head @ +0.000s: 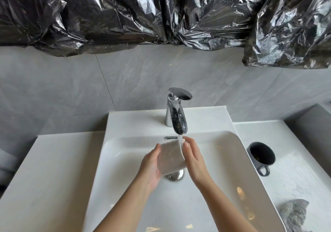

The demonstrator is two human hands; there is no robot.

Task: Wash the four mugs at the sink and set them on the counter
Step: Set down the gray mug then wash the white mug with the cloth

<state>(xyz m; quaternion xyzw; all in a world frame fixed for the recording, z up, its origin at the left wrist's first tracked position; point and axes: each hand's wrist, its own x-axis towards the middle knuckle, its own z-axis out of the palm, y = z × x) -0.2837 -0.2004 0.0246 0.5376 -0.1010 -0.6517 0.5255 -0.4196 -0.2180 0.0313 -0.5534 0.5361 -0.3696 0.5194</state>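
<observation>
White sink [136, 120], chrome tap [176, 113] speckled black, pale speckled sponge [171, 157], 1 dark grey mug [261, 155] at right, glossy black plastic [125, 11] up top.

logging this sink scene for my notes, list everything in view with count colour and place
mug: 1, dark grey, on the counter right of the sink
pad: 1, whitish, between the hands under the running water
faucet: 1, chrome, behind the basin
drain: 1, chrome, basin bottom, partly hidden by the pad
sink: 1, white, centre
counter: 1, white, both sides of the sink
cloth: 1, grey, on the counter, lower right
plastic sheeting: count unclear, black, across the top
wall tiles: several, grey, behind the sink
left hand: 1, holds the pad from the left
right hand: 1, straight fingers against the pad's right edge
</observation>
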